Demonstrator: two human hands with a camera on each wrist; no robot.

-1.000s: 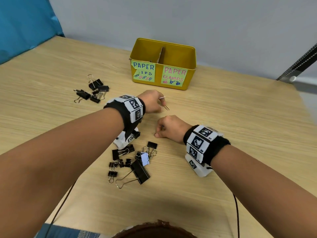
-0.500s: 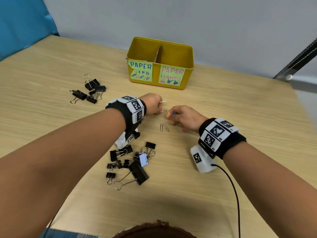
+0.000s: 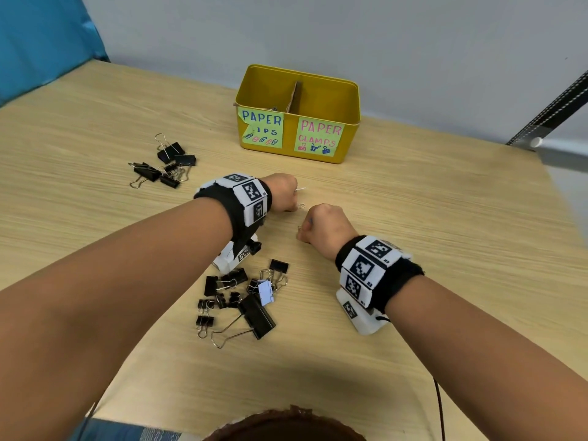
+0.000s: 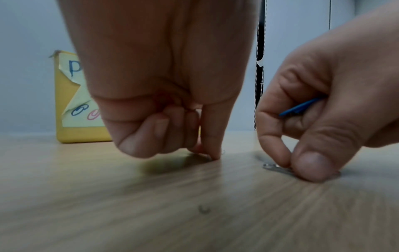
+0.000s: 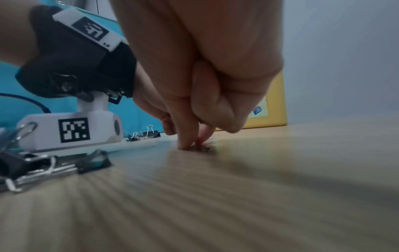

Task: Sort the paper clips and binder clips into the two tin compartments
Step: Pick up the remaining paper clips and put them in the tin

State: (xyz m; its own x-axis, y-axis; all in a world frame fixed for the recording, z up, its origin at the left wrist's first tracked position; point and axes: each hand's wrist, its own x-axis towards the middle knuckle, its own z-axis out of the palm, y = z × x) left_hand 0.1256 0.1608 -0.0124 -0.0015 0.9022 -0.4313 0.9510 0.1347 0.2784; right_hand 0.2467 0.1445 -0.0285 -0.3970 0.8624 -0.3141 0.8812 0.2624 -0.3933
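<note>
The yellow tin point(image 3: 350, 122) stands at the back, split by a divider; its left label reads paper clips, its right label paper clamps. My left hand point(image 3: 283, 192) is a fist on the table, holding a white paper clip point(image 3: 301, 188) and a silver paper clip point(image 3: 300, 205) that stick out of it. In the left wrist view its index fingertip point(image 4: 213, 156) touches the wood. Just to the right, my right hand point(image 3: 321, 224) pinches a silver paper clip point(image 4: 273, 166) lying on the table, with a blue paper clip point(image 4: 300, 107) tucked in its curled fingers.
A heap of black binder clips point(image 3: 241, 297), one large point(image 3: 257, 316), lies near me below the left wrist. A second heap of binder clips point(image 3: 165, 160) sits far left. A black cable point(image 3: 440, 409) trails off the right wrist. The table edge runs along the right.
My right hand, with the blue clip, has drawn back from beside the left hand and come down on the silver clips lying on the table. The left hand has stayed put.
</note>
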